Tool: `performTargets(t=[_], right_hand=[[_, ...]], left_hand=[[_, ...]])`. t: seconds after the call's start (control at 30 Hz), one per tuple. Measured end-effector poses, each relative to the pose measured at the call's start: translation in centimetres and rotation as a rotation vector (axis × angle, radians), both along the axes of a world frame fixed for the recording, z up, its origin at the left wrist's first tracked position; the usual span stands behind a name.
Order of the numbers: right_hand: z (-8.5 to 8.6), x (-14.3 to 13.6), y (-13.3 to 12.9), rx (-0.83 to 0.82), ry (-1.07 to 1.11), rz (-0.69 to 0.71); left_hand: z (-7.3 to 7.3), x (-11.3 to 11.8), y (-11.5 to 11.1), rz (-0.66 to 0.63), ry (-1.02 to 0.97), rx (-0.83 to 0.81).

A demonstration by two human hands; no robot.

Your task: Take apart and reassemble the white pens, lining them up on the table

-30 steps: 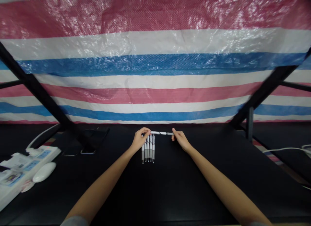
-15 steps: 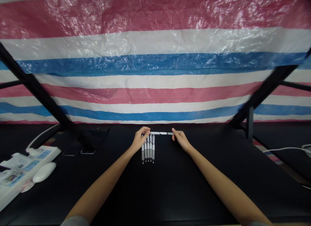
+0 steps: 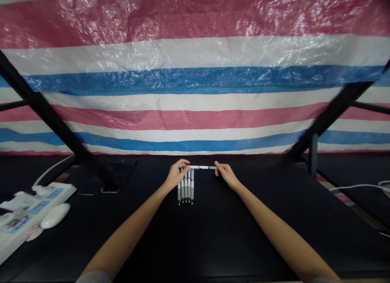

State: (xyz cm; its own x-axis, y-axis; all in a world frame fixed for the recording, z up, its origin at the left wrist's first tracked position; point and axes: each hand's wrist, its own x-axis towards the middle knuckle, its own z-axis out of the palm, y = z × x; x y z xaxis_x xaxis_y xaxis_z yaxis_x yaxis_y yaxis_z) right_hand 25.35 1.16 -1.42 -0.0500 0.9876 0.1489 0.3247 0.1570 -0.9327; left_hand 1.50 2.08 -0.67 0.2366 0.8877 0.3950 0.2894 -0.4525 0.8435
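A white and grey pen (image 3: 202,167) lies crosswise between my hands, just past the upper ends of a row of similar pens (image 3: 185,189). My left hand (image 3: 177,172) has its thumb and fingers closed at the pen's left end and covers the tops of some pens in the row. At the other end, the thumb and fingers of my right hand (image 3: 224,172) pinch the pen's grey part. The several pens in the row lie side by side on the black table (image 3: 210,238), tips pointing toward me.
On the left are a white power strip (image 3: 50,197) with plugs and a white computer mouse (image 3: 55,216). Dark flat devices (image 3: 114,173) lie by the left black frame leg (image 3: 70,132). Another leg (image 3: 332,114) stands right; a striped plastic sheet (image 3: 195,108) hangs behind.
The pen between my hands has turned about its length, so its dark marking looks different. Both hands stay in nearly the same place, with slight finger movement.
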Motion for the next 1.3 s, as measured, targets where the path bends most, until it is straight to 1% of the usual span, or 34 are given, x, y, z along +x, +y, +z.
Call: performTargets(t=[0.33,0.57,0.7,0.83,0.97,1.17,1.3], right_hand=[[0.14,-0.02,-0.07,-0.006,0.022,0.017],[-0.17,0.11,0.12,0.017,-0.034,0.015],[-0.19,0.13,0.18,0.014,-0.028,0.008],[-0.03,0.06,0.06,0.002,-0.001,0.003],[-0.11,0.02,0.06,0.008,0.012,0.036],[-0.47,0.10,0.32,0.022,0.007,0.061],[-0.32,0.06,0.24,0.035,0.011,0.062]], left_hand=[[-0.17,0.01,0.30,-0.002,-0.044,-0.019],[-0.46,0.07,0.57,-0.012,-0.096,0.005],[-0.27,0.08,0.49,-0.011,-0.102,0.002],[0.19,0.10,0.13,0.001,-0.099,-0.057],[0.34,0.11,-0.16,-0.013,-0.063,-0.143],[-0.04,0.10,0.09,0.000,-0.052,-0.056],[-0.22,0.04,0.35,0.003,-0.035,-0.036]])
